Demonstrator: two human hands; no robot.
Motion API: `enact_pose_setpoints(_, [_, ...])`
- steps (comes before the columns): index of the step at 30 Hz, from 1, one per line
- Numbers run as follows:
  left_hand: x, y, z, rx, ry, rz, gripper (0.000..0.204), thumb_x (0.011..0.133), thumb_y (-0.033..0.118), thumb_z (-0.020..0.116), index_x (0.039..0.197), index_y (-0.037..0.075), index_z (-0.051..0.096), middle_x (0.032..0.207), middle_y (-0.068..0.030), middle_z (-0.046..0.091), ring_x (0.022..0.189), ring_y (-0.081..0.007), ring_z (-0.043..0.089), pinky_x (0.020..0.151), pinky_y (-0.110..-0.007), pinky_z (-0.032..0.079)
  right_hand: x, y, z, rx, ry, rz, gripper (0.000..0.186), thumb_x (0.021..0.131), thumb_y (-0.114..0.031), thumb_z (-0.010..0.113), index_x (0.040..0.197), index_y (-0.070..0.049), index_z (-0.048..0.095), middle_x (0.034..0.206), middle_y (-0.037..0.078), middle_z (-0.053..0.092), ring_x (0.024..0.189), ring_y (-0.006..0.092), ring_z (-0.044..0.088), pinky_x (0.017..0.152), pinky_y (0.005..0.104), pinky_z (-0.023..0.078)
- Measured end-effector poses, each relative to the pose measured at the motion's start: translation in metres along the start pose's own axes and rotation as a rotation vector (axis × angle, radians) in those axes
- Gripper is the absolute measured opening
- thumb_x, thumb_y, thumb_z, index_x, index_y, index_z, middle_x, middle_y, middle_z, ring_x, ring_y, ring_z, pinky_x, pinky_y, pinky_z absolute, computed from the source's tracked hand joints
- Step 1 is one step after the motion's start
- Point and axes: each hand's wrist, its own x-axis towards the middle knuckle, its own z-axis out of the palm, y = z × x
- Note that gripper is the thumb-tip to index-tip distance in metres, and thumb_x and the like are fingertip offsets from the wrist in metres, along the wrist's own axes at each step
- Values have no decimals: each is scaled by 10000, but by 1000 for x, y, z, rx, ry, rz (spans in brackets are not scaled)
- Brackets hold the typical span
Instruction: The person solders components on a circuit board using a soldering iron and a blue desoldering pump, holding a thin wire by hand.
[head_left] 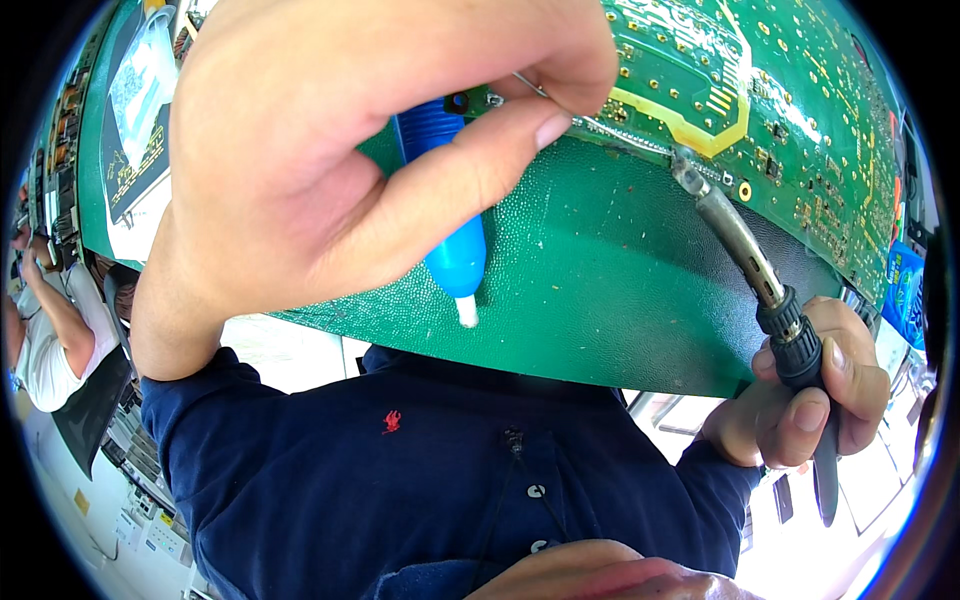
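My left hand (330, 170) is closed, thumb and forefinger pinching a thin silvery solder wire (527, 84) over the near edge of a green circuit board (800, 170). A shiny silver line (630, 140) runs along that edge from the fingertips towards the iron's tip. My right hand (815, 395) grips a soldering iron (745, 245) by its black handle. Its tip meets the board edge beside the yellow-bordered area. Below my left hand lies a blue desoldering pump (457, 262) with a white nozzle, partly covered by the hand.
A green mat (590, 270) covers the table, its curved front edge close to my body. At the left lie a clear plastic bag (145, 75) and a dark board (135, 165). A blue packet (905, 290) sits at the right. Another person (65, 330) is seated far left.
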Motion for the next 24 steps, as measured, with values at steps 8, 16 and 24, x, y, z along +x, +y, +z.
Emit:
enact_pose_setpoints(8, [-2, 2, -1, 3, 12, -12, 155, 793, -56, 553, 942, -22, 527, 832, -62, 530, 694, -102, 474, 585, -209, 359, 2, -3, 1, -12, 0, 17, 251, 894, -265, 506, 970, -26, 520, 535, 86, 514, 490, 149, 465, 450, 285, 351])
enact_pose_setpoints(16, [-5, 3, -1, 10, 22, -15, 153, 795, -56, 551, 941, -21, 526, 829, -59, 529, 691, -97, 472, 585, -207, 359, 1, 0, 0, -10, -7, -6, 259, 896, -269, 499, 972, -23, 521, 528, 84, 507, 486, 150, 463, 446, 286, 354])
enact_pose_setpoints(24, [-6, 4, -2, 9, 35, -22, 151, 796, -55, 549, 941, -20, 525, 826, -56, 527, 688, -93, 471, 584, -204, 358, -1, 2, 2, 4, 17, -43, 248, 896, -259, 492, 984, -30, 524, 525, 85, 500, 476, 146, 455, 435, 276, 342])
